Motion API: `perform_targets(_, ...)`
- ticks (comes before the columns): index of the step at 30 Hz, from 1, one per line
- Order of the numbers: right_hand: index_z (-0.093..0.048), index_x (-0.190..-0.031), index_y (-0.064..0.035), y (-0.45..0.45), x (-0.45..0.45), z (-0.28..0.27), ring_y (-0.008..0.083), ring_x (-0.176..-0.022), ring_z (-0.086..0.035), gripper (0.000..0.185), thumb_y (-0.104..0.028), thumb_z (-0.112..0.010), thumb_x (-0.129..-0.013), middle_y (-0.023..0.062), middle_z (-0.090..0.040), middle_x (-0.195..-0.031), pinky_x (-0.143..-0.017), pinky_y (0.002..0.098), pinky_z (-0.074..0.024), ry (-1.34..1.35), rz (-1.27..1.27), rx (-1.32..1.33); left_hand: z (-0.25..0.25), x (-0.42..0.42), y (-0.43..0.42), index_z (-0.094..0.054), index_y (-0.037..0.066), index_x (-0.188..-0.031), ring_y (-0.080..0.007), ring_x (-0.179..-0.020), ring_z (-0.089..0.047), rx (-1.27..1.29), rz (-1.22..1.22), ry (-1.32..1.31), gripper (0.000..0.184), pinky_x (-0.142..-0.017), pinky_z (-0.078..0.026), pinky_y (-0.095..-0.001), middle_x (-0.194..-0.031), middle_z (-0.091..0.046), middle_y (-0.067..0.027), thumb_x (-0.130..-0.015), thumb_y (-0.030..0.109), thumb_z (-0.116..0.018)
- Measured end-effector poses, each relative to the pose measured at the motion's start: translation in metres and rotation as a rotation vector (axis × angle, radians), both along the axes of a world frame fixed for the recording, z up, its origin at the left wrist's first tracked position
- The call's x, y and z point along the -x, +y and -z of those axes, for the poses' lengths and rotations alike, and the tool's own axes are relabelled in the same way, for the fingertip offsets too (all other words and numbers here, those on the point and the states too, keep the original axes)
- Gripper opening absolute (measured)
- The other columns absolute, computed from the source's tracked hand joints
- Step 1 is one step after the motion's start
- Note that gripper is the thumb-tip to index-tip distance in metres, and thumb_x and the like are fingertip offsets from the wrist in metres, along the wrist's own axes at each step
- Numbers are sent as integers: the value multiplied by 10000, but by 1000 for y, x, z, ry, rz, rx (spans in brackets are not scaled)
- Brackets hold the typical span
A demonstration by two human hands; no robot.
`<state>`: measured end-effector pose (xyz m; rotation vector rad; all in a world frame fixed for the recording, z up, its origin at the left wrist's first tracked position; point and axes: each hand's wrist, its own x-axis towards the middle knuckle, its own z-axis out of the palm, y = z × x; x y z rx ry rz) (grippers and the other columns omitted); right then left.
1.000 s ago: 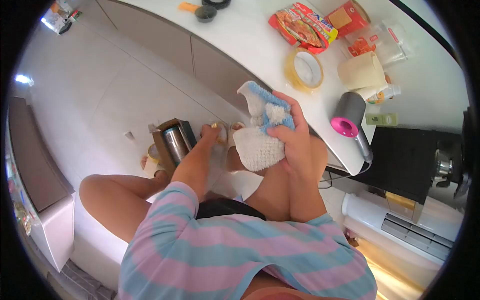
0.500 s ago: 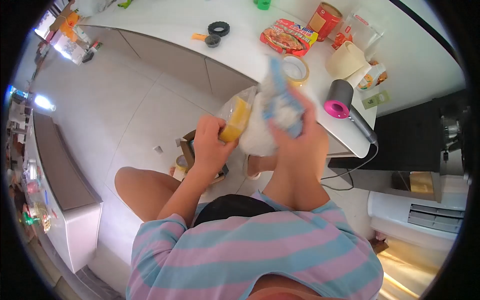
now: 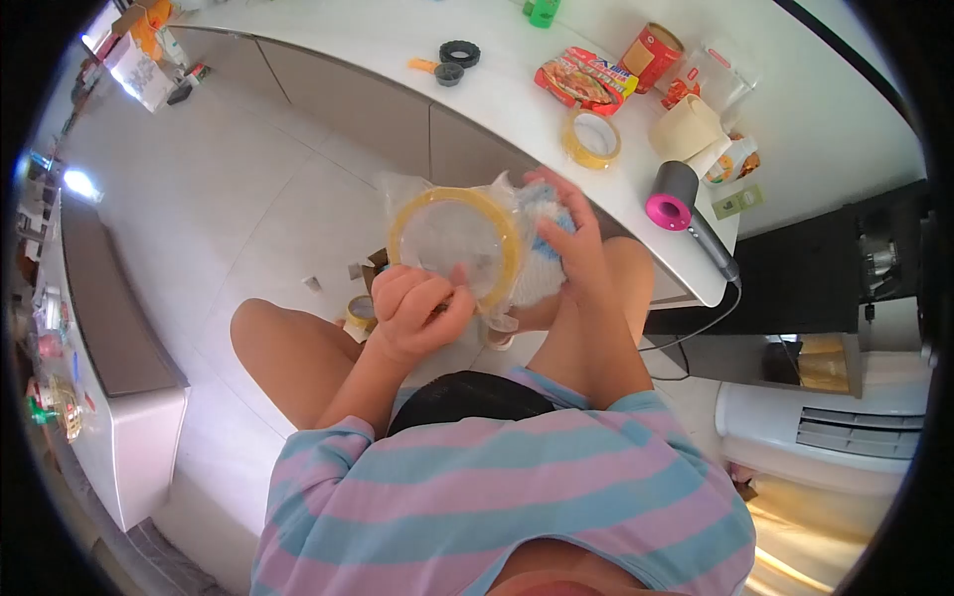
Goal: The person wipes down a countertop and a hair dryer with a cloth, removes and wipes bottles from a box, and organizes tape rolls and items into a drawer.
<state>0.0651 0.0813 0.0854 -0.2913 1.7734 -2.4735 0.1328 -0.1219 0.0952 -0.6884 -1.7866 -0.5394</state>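
Observation:
My left hand (image 3: 419, 310) is closed on the lower edge of a yellow ring-shaped roll (image 3: 510, 243) wrapped in clear plastic, its flat side turned up toward me. To its right, my right hand (image 3: 579, 238) is closed on a bunched white and blue cloth (image 3: 540, 273), which touches the plastic wrap. Part of the cloth is hidden behind the wrapped roll and my fingers. Both hands are above my lap, in front of the white counter (image 3: 497, 114).
On the counter lie a tape roll (image 3: 591, 139), a red food packet (image 3: 584, 79), a red can (image 3: 651, 58), a hair dryer (image 3: 674, 196), a black ring (image 3: 459, 54) and a small dark cup (image 3: 448, 74). An open box (image 3: 375, 266) and another tape roll (image 3: 361, 311) are on the floor.
My left hand has come up from the floor box with the wrapped roll, which has turned from edge-on to face-on. My right hand has kept the cloth and brought it beside the roll.

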Motion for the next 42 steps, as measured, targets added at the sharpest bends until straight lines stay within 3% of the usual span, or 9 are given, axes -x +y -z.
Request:
perform_targets(5,-552,-1117,-14,-7,-20,-18,134,-958,-550,397,-273,-633,-828,56,-584,-1049,-856,277,-435,-143,-251,154,-1,-5,0,-563,128,-707,-177,-711,-488,23,17,-33,293,-597,-375,-292,-804,-496,-5,-522,-15,-740)
perform_targets(10,-556,-1069,-18,11,-5,-24,195,-892,-578,346,-291,-576,-858,87,-585,-974,-779,323,-482,-286,327,223,-11,66,-7,-614,110,-801,-273,-781,-516,-242,-171,-407,274,-671,-394,-373,-781,-541,-51,-545,32,-673)
perform_targets(16,-526,-1088,13,80,19,1,211,-848,-588,367,-284,-546,-874,113,-568,-951,-697,345,-511,-133,469,198,17,213,43,-602,107,-872,-267,-855,-522,132,-68,-270,294,-752,-413,-381,-866,-565,-60,-607,84,-726)
perform_targets(19,-525,-1090,18,83,19,9,195,-832,-584,376,-286,-555,-870,110,-569,-942,-693,330,-507,-179,482,190,50,270,69,-598,105,-936,-312,-921,-524,375,-69,-345,215,-780,-410,-432,-937,-531,-139,-794,253,-533)
perform_targets(23,-517,-1101,18,86,17,9,186,-863,-567,388,-284,-556,-862,113,-560,-974,-735,311,-489,-206,481,161,53,294,71,-598,123,-950,-323,-983,-501,289,193,-454,277,-826,-390,-437,-979,-549,-125,-672,117,-601)
perform_targets(28,-499,-1120,19,94,17,8,223,-978,-546,402,-300,-511,-874,154,-550,-1058,-850,347,-449,-245,478,256,37,228,33,-574,69,-874,-178,-785,-528,8,195,-321,169,-713,-428,-323,-826,-555,-40,-747,93,-683)
perform_targets(32,-485,-1112,19,86,18,12,274,-1045,-530,405,-313,-495,-881,214,-529,-1136,-927,383,-407,-184,427,241,204,176,50,-559,46,-873,-104,-702,-483,-1173,175,-857,111,-639,-416,-219,-782,-535,-22,-883,156,-560)
perform_targets(36,-439,-1106,24,78,15,16,290,-1046,-527,453,-363,-489,-875,260,-505,-1151,-931,379,-404,-193,355,172,378,155,84,-539,53,-1052,-298,-947,-549,-325,-190,-1484,263,-773,-458,-394,-1062,-537,-174,-810,141,-594)
perform_targets(42,-452,-1030,16,61,13,13,289,-1011,-534,488,-425,-533,-839,257,-511,-1103,-893,375,-423,-268,358,55,464,144,106,-494,103,-1161,-363,-976,-547,259,-299,-1639,399,-802,-459,-439,-1126,-505,-227,-795,187,-628)
